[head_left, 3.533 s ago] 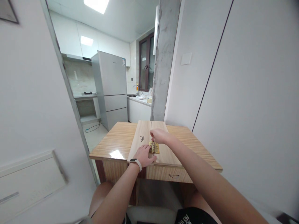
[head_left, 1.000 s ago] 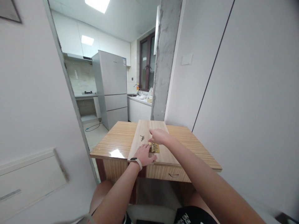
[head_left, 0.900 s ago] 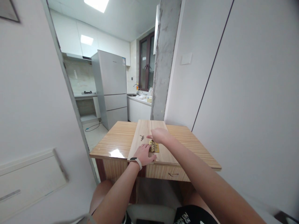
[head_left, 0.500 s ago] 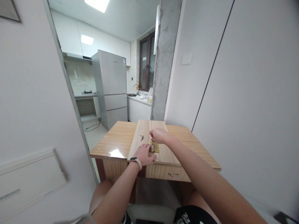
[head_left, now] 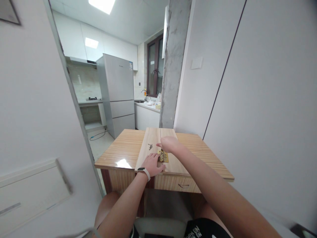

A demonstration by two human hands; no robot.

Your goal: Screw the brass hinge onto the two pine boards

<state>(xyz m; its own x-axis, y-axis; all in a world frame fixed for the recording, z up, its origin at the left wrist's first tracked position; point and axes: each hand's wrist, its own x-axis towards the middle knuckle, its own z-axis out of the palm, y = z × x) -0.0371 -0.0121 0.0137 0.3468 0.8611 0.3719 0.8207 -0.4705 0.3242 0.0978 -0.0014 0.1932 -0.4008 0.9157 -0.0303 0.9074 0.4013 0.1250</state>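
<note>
Two pale wood boards lie side by side on a striped wooden table. A brass hinge sits across their seam. My left hand, a watch on its wrist, lies flat on the left board with its fingertips against the hinge. My right hand hovers just above the hinge, fingers pinched together and pointing down; what they hold is too small to name. A few dark screws lie loose on the left board, beyond my left hand.
The table has a drawer handle in its front, above my knees. A concrete pillar and a white wall stand behind and to the right. A kitchen with a grey fridge opens at the left rear.
My right hand has shifted slightly above the hinge, its fingers opening a little and then pinching again. My left hand has stayed flat on the board.
</note>
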